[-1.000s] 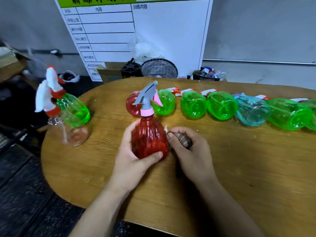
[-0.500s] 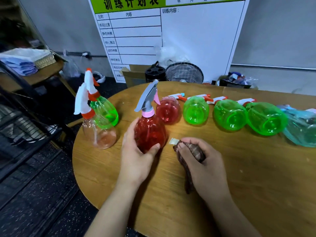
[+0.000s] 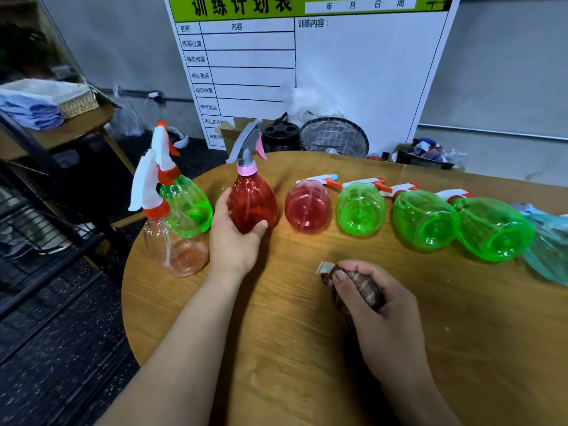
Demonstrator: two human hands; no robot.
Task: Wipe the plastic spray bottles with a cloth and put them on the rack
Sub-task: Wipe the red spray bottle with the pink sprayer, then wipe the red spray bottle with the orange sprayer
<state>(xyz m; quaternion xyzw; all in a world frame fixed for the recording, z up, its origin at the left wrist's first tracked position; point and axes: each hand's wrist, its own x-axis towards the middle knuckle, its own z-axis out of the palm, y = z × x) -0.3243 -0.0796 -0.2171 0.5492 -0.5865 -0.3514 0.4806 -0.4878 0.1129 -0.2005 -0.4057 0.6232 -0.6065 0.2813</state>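
My left hand (image 3: pixel 235 241) grips the belly of an upright red spray bottle (image 3: pixel 252 201) with a grey trigger head, held over the left part of the round wooden table (image 3: pixel 276 348). Down on the table to the right, my right hand (image 3: pixel 378 309) holds a bunched dark brown cloth (image 3: pixel 353 287), well apart from the bottle. Left of the red bottle stand two upright bottles, a green one (image 3: pixel 187 207) and a clear one (image 3: pixel 175 244), both with white trigger heads. A black wire rack (image 3: pixel 40 235) is at the far left, below table height.
A row of bottles lies on its side across the table: a pink one (image 3: pixel 307 207), three green ones (image 3: pixel 427 222) and a blue one (image 3: pixel 550 250) at the right edge. Behind the table stand a white schedule board (image 3: pixel 338 72), a mesh basket (image 3: pixel 335 136) and a side table with folded towels (image 3: pixel 33 109).
My left hand has carried the red bottle up and to the left, away from the cloth. My right hand with the cloth has stayed low on the table. The view has turned left.
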